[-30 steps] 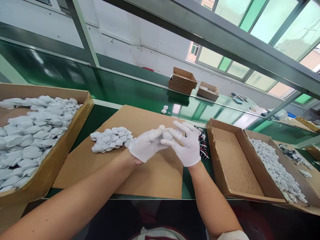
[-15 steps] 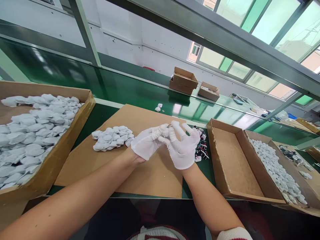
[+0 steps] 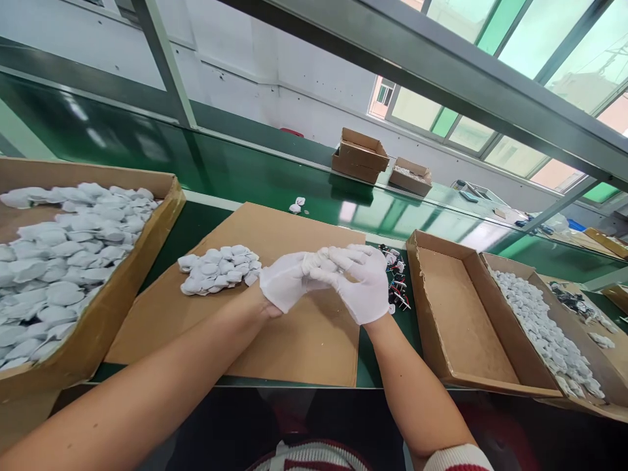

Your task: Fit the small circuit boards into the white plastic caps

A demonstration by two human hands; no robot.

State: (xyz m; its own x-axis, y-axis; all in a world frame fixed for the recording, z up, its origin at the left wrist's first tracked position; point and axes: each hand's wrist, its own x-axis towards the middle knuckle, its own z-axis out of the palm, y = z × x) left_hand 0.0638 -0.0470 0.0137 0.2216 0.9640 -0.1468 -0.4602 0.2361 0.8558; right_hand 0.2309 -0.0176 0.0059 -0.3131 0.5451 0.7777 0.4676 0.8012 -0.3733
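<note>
My left hand [image 3: 288,280], in a white glove, is closed with its fingertips pressed against those of my right hand [image 3: 366,282], gloved the same way. They meet above a flat cardboard sheet [image 3: 294,343]. Whatever is pinched between them is white on white and hidden by the fingers. Left of my hands lies a heap of small white fabric-like pieces [image 3: 220,269] on the sheet. Just beyond my right hand is a pile of small parts with red and black wires [image 3: 400,288], partly covered by the glove.
At left stands a big cardboard box [image 3: 154,248] full of white pieces. On the right are a shallow cardboard tray [image 3: 466,314] and another box [image 3: 507,265] of white pieces. Small white items [image 3: 296,207] lie behind the sheet. A metal beam [image 3: 417,72] crosses overhead.
The raised fingers of my right hand have folded down and inward toward my left fingertips. The small white items behind the sheet appear slightly further left in view.
</note>
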